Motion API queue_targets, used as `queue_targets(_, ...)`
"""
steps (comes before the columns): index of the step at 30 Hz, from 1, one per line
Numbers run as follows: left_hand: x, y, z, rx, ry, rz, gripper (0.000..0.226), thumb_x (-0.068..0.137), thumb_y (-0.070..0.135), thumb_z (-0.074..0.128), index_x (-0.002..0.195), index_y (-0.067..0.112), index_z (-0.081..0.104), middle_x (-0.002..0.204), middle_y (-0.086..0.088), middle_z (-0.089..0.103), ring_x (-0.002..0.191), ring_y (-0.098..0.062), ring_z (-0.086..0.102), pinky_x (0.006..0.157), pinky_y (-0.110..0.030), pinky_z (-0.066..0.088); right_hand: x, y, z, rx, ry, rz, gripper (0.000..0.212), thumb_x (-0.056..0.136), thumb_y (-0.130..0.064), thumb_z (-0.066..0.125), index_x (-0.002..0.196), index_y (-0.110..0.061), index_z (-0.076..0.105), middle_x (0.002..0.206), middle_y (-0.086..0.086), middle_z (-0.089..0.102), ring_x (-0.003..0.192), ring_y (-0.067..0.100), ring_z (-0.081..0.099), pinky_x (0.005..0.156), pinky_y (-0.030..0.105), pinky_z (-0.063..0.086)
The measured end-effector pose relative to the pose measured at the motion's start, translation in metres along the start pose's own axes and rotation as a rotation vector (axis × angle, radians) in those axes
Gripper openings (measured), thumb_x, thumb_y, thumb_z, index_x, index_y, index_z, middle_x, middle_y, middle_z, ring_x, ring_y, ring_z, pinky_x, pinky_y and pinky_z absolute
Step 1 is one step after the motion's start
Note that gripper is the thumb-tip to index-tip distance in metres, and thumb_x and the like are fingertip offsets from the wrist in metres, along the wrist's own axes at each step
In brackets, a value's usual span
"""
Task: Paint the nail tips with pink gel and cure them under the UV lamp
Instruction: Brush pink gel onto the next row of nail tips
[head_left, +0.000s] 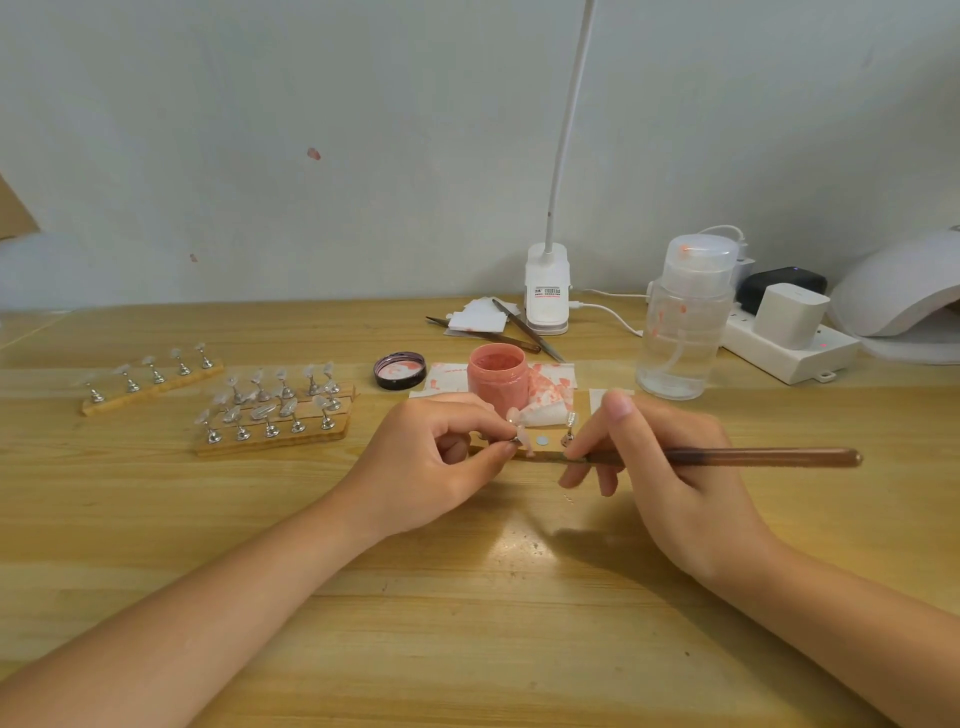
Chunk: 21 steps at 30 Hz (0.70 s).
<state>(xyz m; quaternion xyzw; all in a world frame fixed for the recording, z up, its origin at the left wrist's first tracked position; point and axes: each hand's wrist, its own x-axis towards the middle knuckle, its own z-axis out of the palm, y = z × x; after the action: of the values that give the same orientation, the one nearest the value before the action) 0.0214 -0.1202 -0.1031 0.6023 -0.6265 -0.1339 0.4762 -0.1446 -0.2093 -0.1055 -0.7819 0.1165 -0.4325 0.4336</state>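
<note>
My left hand (441, 457) pinches the metal stand of a pink-painted nail tip (514, 415) over a small wooden strip (545, 453). A second stand with a clear tip (570, 423) sits on that strip's right end. My right hand (670, 467) holds a brown brush (753, 457) lying level, bristle end pointing left toward the strip. Just behind stands the open jar of pink gel (497, 382), its black lid (399, 370) to its left. The white UV lamp (904, 286) is at the far right edge.
Two wooden holders with several clear tips on metal stands (272, 410) (153, 376) lie at left. Stained wipes (550, 387), tweezers (524, 327), a clip desk lamp (546, 291), a clear pump bottle (683, 322) and a power strip (789, 348) crowd the back right.
</note>
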Motion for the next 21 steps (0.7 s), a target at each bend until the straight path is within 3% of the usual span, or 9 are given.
queue_targets(3, 0.0001, -0.001, -0.0005, 0.0, 0.002, 0.008, 0.027, 0.078, -0.001, 0.067, 0.08, 0.025, 0.07, 0.074, 0.014, 0.064, 0.044, -0.006, 0.029, 0.045, -0.013, 0.026, -0.0003, -0.0003, -0.0011, 0.001, 0.025, -0.014, 0.045, 0.089, -0.042, 0.034, 0.066, -0.015, 0.063, 0.063, 0.002, 0.066, 0.051, 0.013, 0.052, 0.051, 0.03, 0.045)
queue_targets(8, 0.0005, -0.0024, 0.0003, 0.015, -0.001, 0.019, 0.025, 0.078, -0.001, 0.067, 0.081, 0.023, 0.07, 0.076, 0.011, 0.064, 0.044, -0.007, 0.03, 0.045, -0.013, 0.027, 0.0021, -0.0007, 0.0004, -0.045, -0.006, -0.014, 0.042, 0.09, -0.041, 0.035, 0.073, -0.016, 0.065, 0.07, -0.005, 0.068, 0.053, 0.007, 0.052, 0.052, 0.02, 0.044)
queue_targets(12, 0.0012, -0.0026, 0.0001, 0.007, 0.002, 0.022, 0.028, 0.079, 0.001, 0.067, 0.081, 0.028, 0.069, 0.084, 0.009, 0.066, 0.044, -0.007, 0.03, 0.045, -0.013, 0.027, -0.0006, -0.0004, -0.0017, 0.018, 0.035, -0.007, 0.045, 0.089, -0.042, 0.035, 0.067, -0.015, 0.064, 0.063, 0.002, 0.066, 0.05, 0.011, 0.052, 0.051, 0.029, 0.046)
queue_targets(18, 0.0018, -0.0024, 0.0001, 0.007, 0.007, 0.013, 0.029, 0.078, -0.001, 0.067, 0.08, 0.028, 0.07, 0.086, 0.009, 0.065, 0.045, -0.005, 0.03, 0.044, -0.014, 0.026, 0.0022, -0.0015, 0.0003, -0.034, -0.01, -0.01, 0.04, 0.089, -0.042, 0.037, 0.073, -0.017, 0.064, 0.069, -0.005, 0.067, 0.053, 0.005, 0.054, 0.052, 0.018, 0.043)
queue_targets(21, 0.0013, -0.0017, 0.0001, 0.011, 0.009, 0.021, 0.029, 0.078, 0.001, 0.067, 0.081, 0.029, 0.07, 0.088, 0.009, 0.065, 0.044, -0.004, 0.031, 0.044, -0.014, 0.026, -0.0003, 0.0002, -0.0014, 0.03, 0.014, -0.002, 0.045, 0.088, -0.043, 0.036, 0.066, -0.015, 0.064, 0.061, 0.003, 0.066, 0.049, 0.012, 0.052, 0.05, 0.027, 0.045)
